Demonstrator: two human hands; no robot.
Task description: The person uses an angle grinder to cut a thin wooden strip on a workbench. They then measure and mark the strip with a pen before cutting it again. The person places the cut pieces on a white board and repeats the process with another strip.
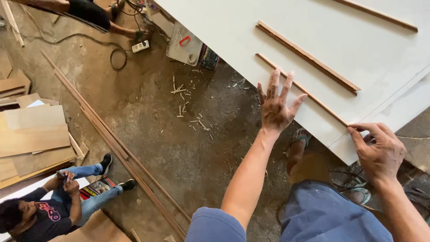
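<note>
A large white panel (349, 49) lies across the upper right. A thin wooden strip (313, 96) runs diagonally along it near its lower edge. My left hand (275, 105) lies flat with fingers spread on the panel beside the strip's upper part. My right hand (378, 150) pinches the strip's lower end at the panel's corner. A second, thicker wooden strip (309, 56) lies parallel higher up, and a third (378, 14) sits near the top right.
A dirt floor (179, 134) with wood chips spreads below. Long wooden strips (116, 143) lie diagonally on it. Plywood sheets (31, 134) are stacked at left. A person sits at bottom left (49, 210); another person's legs (89, 13) show at top left.
</note>
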